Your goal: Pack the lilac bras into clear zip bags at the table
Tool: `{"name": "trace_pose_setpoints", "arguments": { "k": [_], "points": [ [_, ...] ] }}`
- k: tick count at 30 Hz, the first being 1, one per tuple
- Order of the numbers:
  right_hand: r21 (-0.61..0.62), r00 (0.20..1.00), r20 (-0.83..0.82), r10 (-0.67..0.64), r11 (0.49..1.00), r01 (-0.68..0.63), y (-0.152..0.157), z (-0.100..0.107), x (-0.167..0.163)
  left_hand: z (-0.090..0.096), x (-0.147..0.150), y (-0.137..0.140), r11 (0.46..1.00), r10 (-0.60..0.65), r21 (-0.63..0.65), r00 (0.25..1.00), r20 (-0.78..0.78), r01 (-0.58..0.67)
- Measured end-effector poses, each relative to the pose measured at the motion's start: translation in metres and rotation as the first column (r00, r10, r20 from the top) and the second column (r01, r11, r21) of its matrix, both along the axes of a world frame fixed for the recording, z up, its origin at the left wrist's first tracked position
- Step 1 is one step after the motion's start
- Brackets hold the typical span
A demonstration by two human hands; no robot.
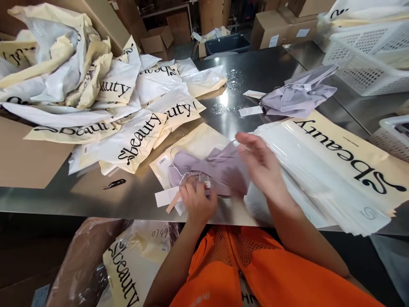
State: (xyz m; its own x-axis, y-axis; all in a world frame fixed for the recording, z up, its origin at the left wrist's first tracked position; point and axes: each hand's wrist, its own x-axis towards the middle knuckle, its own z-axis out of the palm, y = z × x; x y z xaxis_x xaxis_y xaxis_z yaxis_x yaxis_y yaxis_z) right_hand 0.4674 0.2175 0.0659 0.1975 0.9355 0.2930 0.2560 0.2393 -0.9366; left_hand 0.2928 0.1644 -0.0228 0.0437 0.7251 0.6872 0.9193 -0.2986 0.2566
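A lavender garment with thin white straps (223, 170) lies on a cream-and-clear packing bag (191, 138) at the table's front. My left hand (198, 202) has its fingers curled on the garment's lower left edge, by a white strap. A white tag (166, 197) and a pinkish-tan tag (173, 203) stick out beside those fingers. Above the garment's right end, my right hand (260, 164) is raised with fingers stretched out and nothing in them. It is slightly blurred.
Printed bags (140, 140) are heaped on the left. A stack of flat bags (335, 179) lies right, with another lavender garment (300, 94) behind it. White baskets (361, 64) stand far right. Black clips (115, 183) and clear round pieces (218, 109) lie on the metal table (79, 198).
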Motion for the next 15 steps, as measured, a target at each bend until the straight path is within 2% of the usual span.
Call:
{"name": "trace_pose_setpoints", "arguments": {
  "k": [2, 3, 4, 5, 6, 8, 9, 10, 13, 15],
  "points": [
    [0.035, 0.961, 0.108, -0.254, 0.967, 0.252, -0.01, 0.0, 0.022, 0.001, 0.001, -0.007, 0.994, -0.104, 0.025, 0.994, -0.046, 0.105],
    [-0.002, 0.922, 0.216, -0.321, 0.944, 0.329, -0.014, -0.004, 0.034, 0.002, 0.003, -0.008, 0.987, -0.161, -0.035, 0.982, -0.1, 0.159],
    [-0.097, 0.882, 0.355, -0.309, 0.927, 0.363, -0.019, -0.01, 0.045, 0.003, 0.005, -0.007, 0.972, -0.215, -0.127, 0.964, -0.156, 0.196],
    [-0.238, 0.843, 0.495, -0.21, 0.9, 0.364, -0.023, -0.018, 0.054, 0.004, 0.007, -0.003, 0.952, -0.254, -0.227, 0.946, -0.201, 0.207],
    [-0.401, 0.805, 0.591, -0.044, 0.85, 0.341, -0.027, -0.027, 0.06, 0.006, 0.008, 0.002, 0.928, -0.278, -0.316, 0.932, -0.233, 0.198],
    [-0.66, 0.761, 0.582, 0.286, 0.714, 0.236, -0.034, -0.045, 0.063, 0.008, 0.011, 0.015, 0.878, -0.296, -0.453, 0.92, -0.259, 0.155],
    [-0.719, 0.769, 0.52, 0.372, 0.676, 0.159, -0.036, -0.054, 0.06, 0.009, 0.011, 0.021, 0.848, -0.296, -0.514, 0.919, -0.259, 0.129],
    [-0.732, 0.806, 0.446, 0.39, 0.677, 0.077, -0.037, -0.06, 0.056, 0.009, 0.012, 0.026, 0.814, -0.296, -0.571, 0.921, -0.254, 0.104],
    [-0.622, 0.971, 0.119, 0.209, 0.778, -0.091, -0.035, -0.064, 0.036, 0.007, 0.015, 0.033, 0.727, -0.301, -0.678, 0.938, -0.173, 0.108],
    [-0.508, 0.988, -0.076, 0.134, 0.847, -0.155, -0.029, -0.051, 0.023, 0.006, 0.015, 0.033, 0.71, -0.269, -0.677, 0.963, -0.007, 0.193]
  ]
}}
